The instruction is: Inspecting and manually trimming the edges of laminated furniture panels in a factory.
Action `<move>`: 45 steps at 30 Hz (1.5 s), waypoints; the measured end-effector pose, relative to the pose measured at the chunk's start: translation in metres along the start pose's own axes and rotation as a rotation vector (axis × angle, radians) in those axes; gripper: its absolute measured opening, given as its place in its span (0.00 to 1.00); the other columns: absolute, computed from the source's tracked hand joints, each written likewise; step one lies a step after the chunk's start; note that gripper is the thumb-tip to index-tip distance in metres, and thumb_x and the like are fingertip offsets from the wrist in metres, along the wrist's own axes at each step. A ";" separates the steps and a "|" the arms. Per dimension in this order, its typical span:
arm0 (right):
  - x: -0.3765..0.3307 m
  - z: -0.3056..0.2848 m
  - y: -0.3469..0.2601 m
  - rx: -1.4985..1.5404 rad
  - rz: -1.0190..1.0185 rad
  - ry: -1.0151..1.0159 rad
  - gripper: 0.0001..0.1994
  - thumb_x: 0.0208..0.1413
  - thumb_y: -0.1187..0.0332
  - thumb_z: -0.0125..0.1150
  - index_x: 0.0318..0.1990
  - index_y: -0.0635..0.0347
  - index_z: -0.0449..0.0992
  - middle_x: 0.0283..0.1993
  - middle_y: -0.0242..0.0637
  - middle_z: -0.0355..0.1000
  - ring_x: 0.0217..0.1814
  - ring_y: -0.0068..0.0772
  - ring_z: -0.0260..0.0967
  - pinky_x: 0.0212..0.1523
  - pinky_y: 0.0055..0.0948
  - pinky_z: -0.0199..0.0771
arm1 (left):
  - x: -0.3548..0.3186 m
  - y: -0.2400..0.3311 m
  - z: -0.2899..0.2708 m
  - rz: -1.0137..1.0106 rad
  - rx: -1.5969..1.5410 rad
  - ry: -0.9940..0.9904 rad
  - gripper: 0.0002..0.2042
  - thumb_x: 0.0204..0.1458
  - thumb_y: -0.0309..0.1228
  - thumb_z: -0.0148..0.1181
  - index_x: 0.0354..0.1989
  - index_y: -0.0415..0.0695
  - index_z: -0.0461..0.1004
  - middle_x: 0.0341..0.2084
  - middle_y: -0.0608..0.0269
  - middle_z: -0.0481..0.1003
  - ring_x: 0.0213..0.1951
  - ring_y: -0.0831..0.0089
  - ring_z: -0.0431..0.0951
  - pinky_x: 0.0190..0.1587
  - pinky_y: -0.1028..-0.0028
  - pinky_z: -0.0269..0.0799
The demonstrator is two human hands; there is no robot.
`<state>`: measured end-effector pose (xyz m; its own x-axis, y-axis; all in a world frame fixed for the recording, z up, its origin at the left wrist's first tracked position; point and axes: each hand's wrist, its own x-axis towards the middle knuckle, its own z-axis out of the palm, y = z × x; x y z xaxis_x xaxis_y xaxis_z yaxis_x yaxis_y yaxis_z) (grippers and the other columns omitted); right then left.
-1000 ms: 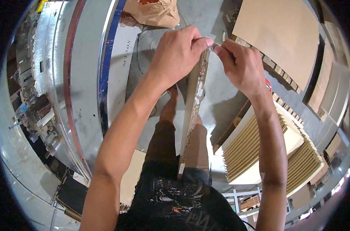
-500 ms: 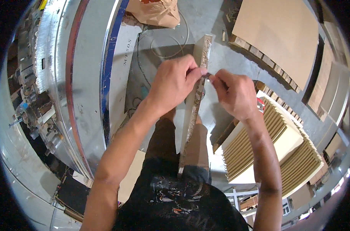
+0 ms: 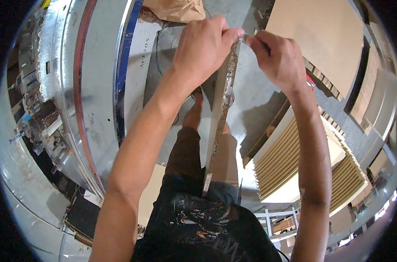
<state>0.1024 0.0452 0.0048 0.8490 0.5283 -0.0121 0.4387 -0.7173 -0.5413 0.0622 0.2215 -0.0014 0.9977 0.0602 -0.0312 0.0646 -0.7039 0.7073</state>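
A narrow board (image 3: 221,118) stands on edge, running from my waist away from me between my legs. Its upper edge shows rough, speckled particle core with pale patches. At the far end of that edge, my left hand (image 3: 203,47) is closed, with thumb and forefinger pinched. Just right of it my right hand (image 3: 279,59) is closed in a similar pinch. Something small and thin seems to sit between the two sets of fingertips, right over the board's edge. It is mostly covered by the fingers, so its kind cannot be made out.
On the left runs a long grey machine table (image 3: 100,87) with a blue-edged side. A brown paper bag (image 3: 176,9) lies at the far end. Stacked pale panels (image 3: 290,157) stand at my right, and large flat boards (image 3: 316,39) rest on a pallet at the far right.
Both hands have moved away from me along the board's edge, from partway along it to its far end. Their pinched grip looks the same, and the board has barely shifted.
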 end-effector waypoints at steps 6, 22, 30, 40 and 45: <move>-0.009 0.001 -0.005 -0.001 0.030 0.006 0.12 0.55 0.61 0.60 0.25 0.59 0.75 0.18 0.47 0.69 0.22 0.54 0.69 0.24 0.46 0.68 | -0.007 -0.001 0.005 -0.028 -0.045 -0.008 0.17 0.55 0.40 0.61 0.25 0.36 0.73 0.16 0.47 0.73 0.22 0.49 0.74 0.27 0.59 0.69; -0.068 0.007 -0.027 0.053 0.079 -0.079 0.11 0.55 0.64 0.61 0.24 0.58 0.73 0.16 0.46 0.68 0.19 0.52 0.68 0.20 0.45 0.67 | -0.064 0.009 0.006 -0.123 -0.156 -0.132 0.16 0.55 0.38 0.61 0.25 0.36 0.71 0.16 0.48 0.71 0.20 0.51 0.73 0.24 0.61 0.65; -0.086 0.009 -0.033 0.024 0.121 -0.098 0.12 0.55 0.63 0.61 0.24 0.58 0.72 0.16 0.46 0.68 0.19 0.53 0.69 0.20 0.46 0.68 | -0.080 0.014 0.009 -0.148 -0.175 -0.118 0.15 0.55 0.37 0.61 0.25 0.37 0.71 0.16 0.47 0.71 0.19 0.51 0.72 0.24 0.62 0.65; -0.153 0.021 -0.057 0.146 0.187 -0.318 0.11 0.55 0.62 0.59 0.27 0.57 0.71 0.17 0.47 0.69 0.21 0.55 0.69 0.23 0.48 0.69 | -0.161 0.016 0.005 -0.318 -0.220 -0.278 0.14 0.55 0.36 0.62 0.26 0.37 0.72 0.17 0.47 0.71 0.19 0.57 0.71 0.24 0.65 0.65; -0.148 0.009 -0.078 0.289 0.299 -0.210 0.09 0.56 0.65 0.58 0.28 0.60 0.71 0.19 0.48 0.70 0.22 0.55 0.69 0.24 0.46 0.67 | -0.171 0.022 0.006 -0.620 -0.876 -0.121 0.12 0.57 0.35 0.61 0.31 0.38 0.73 0.18 0.66 0.73 0.22 0.81 0.71 0.26 0.77 0.67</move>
<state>-0.0598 0.0274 0.0411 0.8343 0.4199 -0.3573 0.0587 -0.7121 -0.6996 -0.1072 0.1920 0.0152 0.7948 0.1281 -0.5932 0.5697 0.1790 0.8021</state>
